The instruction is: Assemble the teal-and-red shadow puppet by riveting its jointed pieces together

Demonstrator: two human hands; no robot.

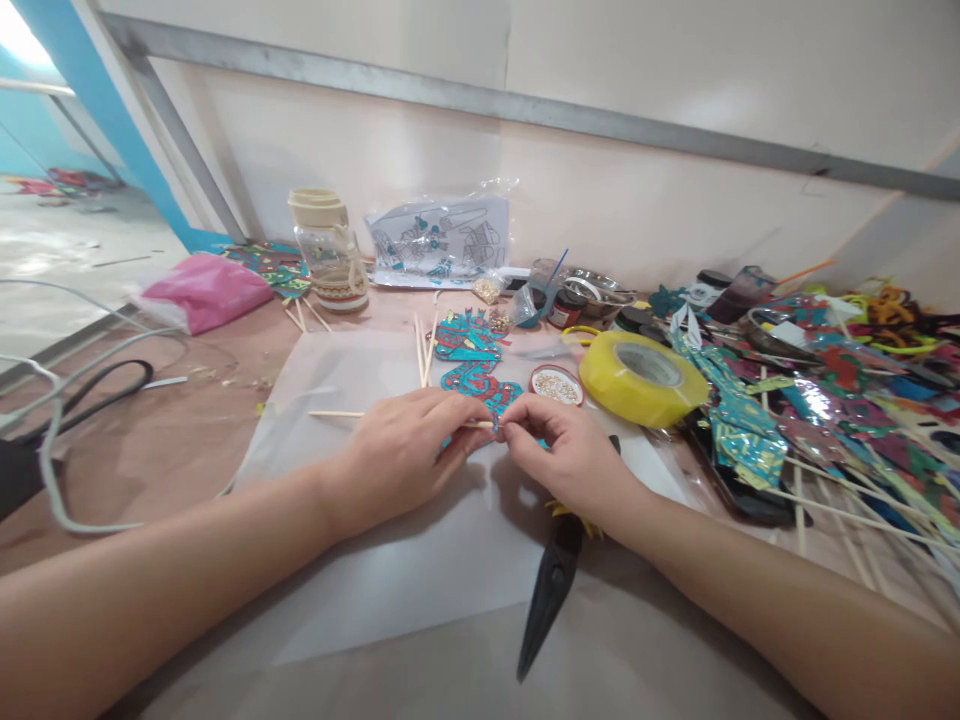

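From the head view, we see a pale wall (pixel 300 150) crossed by one grey rail (pixel 480 103), and below it a brownish table (pixel 187 430) with one translucent sheet (pixel 360 590) spread on it.

Over the sheet we have two hands close together. The left hand (pixel 412 445) has its fingers closed on one stick (pixel 337 414), which lies crosswise, its long end passing out to the left under the hand. The right hand (pixel 566 445) brings thumb and forefinger together by the stick's other tip; we cannot tell whether they grip anything. Just behind and partly under the fingertips is one blue and red cutout (pixel 472 378), lying on the sheet, its near end hidden from us.

Beside the cutout we count three loose sticks (pixel 424 350) on its left and one lid (pixel 556 386) of small beads on its right. Next comes one yellow tape roll (pixel 637 398), then one phone (pixel 742 497) partly covered by another cutout. One black tool (pixel 553 585) points toward us below the right hand.

Farther back stand one bottle (pixel 330 265) and one packet (pixel 442 240) of drawings, with one pink bag (pixel 210 293) to the left. The mixed pile (pixel 885 380) at far right is too jumbled to count.
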